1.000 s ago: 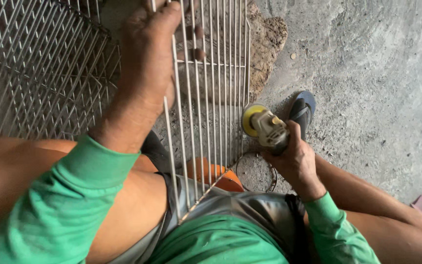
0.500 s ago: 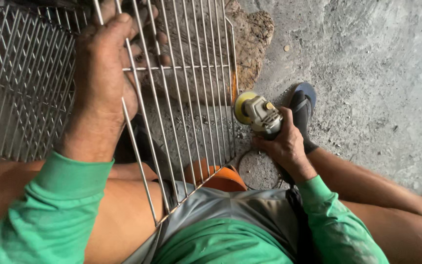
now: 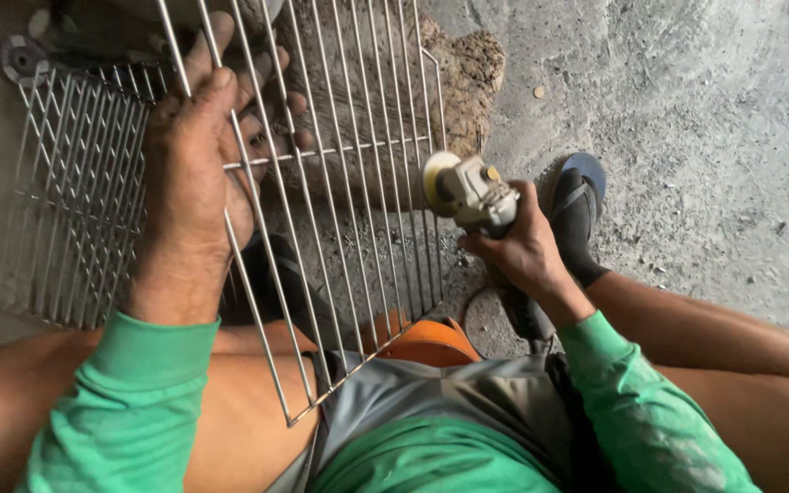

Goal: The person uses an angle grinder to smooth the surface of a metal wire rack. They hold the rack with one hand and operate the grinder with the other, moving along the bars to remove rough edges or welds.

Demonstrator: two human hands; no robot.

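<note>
The left hand [image 3: 195, 173] closes its fingers through the bars of a wire rack [image 3: 340, 183] and holds it tilted, with the lower corner resting on the person's lap. The right hand [image 3: 524, 248] is wrapped tight around the body of an angle grinder [image 3: 468, 190], whose disc stands just beside the right edge of the rack. A second wire grid [image 3: 75, 183] lies flat on the concrete floor [image 3: 705, 100] at the left. An orange stool [image 3: 426, 340] shows under the person, and a sandal [image 3: 579, 201] is on the floor near the grinder.
</note>
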